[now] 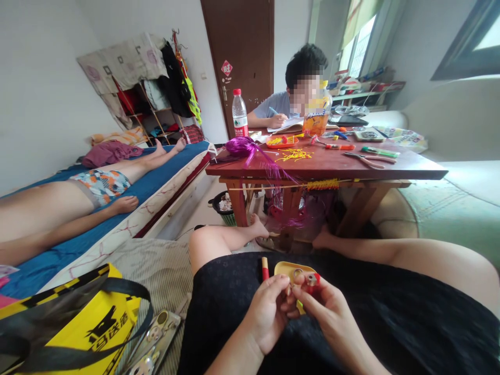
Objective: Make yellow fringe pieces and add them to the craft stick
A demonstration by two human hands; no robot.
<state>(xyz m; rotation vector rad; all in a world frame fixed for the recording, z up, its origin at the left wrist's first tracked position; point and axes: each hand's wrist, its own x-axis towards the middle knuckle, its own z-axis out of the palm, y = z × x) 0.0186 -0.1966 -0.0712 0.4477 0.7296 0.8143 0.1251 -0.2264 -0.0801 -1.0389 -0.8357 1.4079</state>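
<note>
Now | red lighter-like piece (313, 279), silvery top | right hand (327, 303) curled round it | left hand (269, 308) pinching indistinct bit (292, 288)

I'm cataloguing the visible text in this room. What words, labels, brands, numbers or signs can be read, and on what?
"旺": red diamond sign on the brown door.
"送酒": yellow bag; the lettering just before it is unclear.
Too small or blurred to read: the labels on the red-capped bottle and the orange drink bottle, and any writing in the open book.
</note>
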